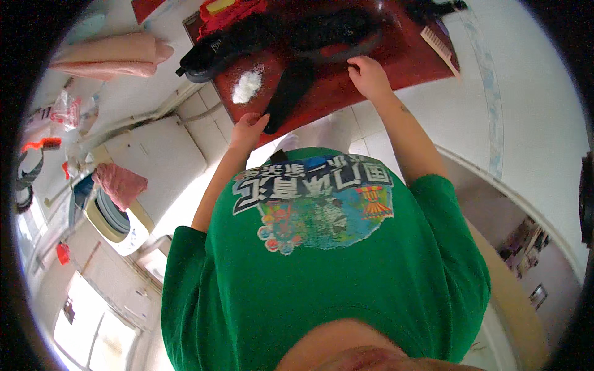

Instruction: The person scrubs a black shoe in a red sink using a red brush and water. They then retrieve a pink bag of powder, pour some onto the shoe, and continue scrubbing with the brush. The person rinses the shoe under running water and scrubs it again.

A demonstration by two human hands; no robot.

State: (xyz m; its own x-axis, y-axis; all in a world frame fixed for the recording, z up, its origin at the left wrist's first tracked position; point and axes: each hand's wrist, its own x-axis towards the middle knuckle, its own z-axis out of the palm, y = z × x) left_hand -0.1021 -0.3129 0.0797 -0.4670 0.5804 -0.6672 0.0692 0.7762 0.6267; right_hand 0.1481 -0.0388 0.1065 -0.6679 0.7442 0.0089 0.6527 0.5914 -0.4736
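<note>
My left hand (249, 131) pinches the near end of a long, flat black piece (290, 95), shaped like an insole, which slants over the dark red tabletop (332, 95). Left of it lies a small heap of white powder (248, 86). My right hand (370, 79) is at the near rim of a dark oval item (334, 30) that looks like a shoe; its thumb and fingertips are close together, and whether they grip anything is unclear. Another long black item (227, 46), perhaps also a shoe, reaches over the table's left edge.
A pale comb (438, 46) lies by the table's right edge, near a black object (431, 9). Red fabric (227, 16) is at the back left. Pink cloth (111, 55) is further left. A front-loading washing machine (118, 222) with a pink cloth on it is at the lower left.
</note>
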